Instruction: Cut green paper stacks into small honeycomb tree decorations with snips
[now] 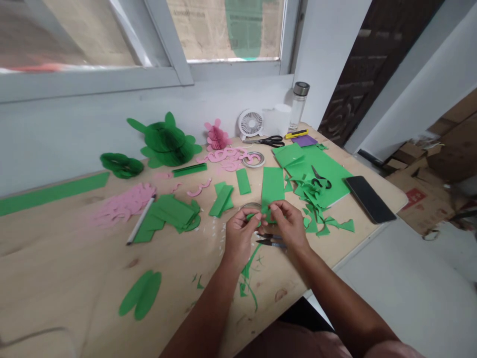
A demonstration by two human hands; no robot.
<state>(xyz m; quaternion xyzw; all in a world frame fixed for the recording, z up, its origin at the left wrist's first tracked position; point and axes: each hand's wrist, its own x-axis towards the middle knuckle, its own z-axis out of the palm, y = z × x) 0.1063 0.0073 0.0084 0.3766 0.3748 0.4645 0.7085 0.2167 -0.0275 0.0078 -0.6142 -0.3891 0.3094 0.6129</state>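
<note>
A small piece of green paper (250, 217) is pinched between the thumb and fingers of my left hand (240, 236). My right hand (289, 223) is closed in a pinch just beside it, fingertips nearly meeting the left ones; what it grips is hidden. Behind both hands lies a flat green paper strip (273, 181). Partly covered by my left hand is a roll of tape (252, 205). Under the fingers, dark pointed scissors or pens (270, 242) rest on the wood, too covered to tell which.
On the table (93, 273) are green offcuts (316, 204), small scissors (321, 180), a phone (370, 199), pink cutouts (128, 201), a white pen (140, 220) and green ovals (140, 294). Along the wall stand a green paper figure (169, 141), a fan (251, 123) and a bottle (298, 107).
</note>
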